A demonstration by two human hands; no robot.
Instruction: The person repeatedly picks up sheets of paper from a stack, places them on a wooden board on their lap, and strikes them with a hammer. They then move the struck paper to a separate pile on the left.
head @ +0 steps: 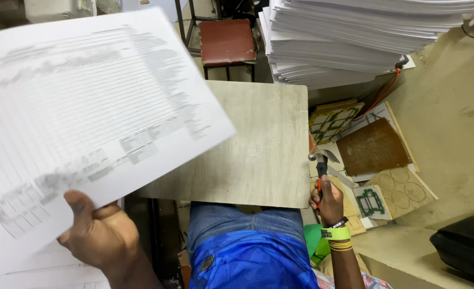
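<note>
My left hand grips a large white printed sheet by its lower edge, held up and tilted over the left side of the view; its print is blurred by motion. My right hand, with a green wristband and bangles, is shut on the handle of a claw hammer whose metal head points up, just off the right edge of the pale wooden tabletop. Below the tabletop are my blue jeans and blue shirt.
A tall stack of white paper stands at the back right. A red-topped stool sits behind the table. Boards, card pieces and cut-out templates lie on the floor at right. A black object is at the lower right.
</note>
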